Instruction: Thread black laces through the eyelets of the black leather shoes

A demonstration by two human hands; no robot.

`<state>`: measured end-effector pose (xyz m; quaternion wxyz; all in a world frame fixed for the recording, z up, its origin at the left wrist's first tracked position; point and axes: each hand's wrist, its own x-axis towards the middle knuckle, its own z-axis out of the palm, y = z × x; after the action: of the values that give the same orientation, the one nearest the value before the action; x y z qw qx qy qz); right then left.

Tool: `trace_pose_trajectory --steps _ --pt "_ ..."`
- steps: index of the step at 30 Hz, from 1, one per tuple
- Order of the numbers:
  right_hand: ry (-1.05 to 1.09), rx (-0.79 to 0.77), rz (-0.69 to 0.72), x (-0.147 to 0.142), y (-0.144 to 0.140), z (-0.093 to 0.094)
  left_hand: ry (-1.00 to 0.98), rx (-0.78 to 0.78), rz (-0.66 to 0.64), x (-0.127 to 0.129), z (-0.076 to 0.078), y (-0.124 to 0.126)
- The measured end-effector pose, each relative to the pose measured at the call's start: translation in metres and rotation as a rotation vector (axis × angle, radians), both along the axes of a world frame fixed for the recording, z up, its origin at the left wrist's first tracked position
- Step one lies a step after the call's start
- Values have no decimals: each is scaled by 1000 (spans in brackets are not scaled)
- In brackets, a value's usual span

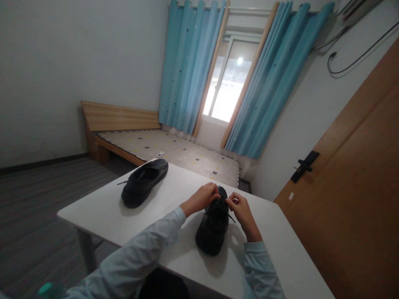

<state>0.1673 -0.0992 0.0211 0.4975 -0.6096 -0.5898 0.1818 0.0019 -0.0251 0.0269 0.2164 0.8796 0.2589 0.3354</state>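
A black lace-up shoe point(212, 228) rests on the white table point(183, 253) with its heel towards me and its toe pointing away. My left hand point(205, 195) is at the left side of the lacing, its fingers closed in a pinch on the shoelace. On the other side my right hand point(240, 207) pinches the lace with thumb and forefinger, the other fingers curled. One dark lace end hangs off the shoe's right side, below that hand. A second black shoe point(144, 182) lies farther left, touched by neither hand, with a lace end sticking out.
Beyond the table stands a wooden bed point(121, 117) with a patterned mattress point(183, 155), where a small white object point(160, 154) lies. Blue curtains point(190, 66) frame the window. A wooden door point(358, 187) with a black handle is at right. A green-capped bottle point(46, 289) shows at lower left.
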Motion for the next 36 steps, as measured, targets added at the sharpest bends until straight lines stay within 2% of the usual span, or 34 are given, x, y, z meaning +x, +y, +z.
trace_pose_trajectory --steps 12,24,36 --pt "-131 -18 -139 8 1 -7 47 -71 93 -8 -1 8" --pt "-152 -72 -165 10 1 -14 142 -351 57 -16 -5 16" --pt "-235 -104 -199 6 -1 -13 254 -482 51 -21 0 16"
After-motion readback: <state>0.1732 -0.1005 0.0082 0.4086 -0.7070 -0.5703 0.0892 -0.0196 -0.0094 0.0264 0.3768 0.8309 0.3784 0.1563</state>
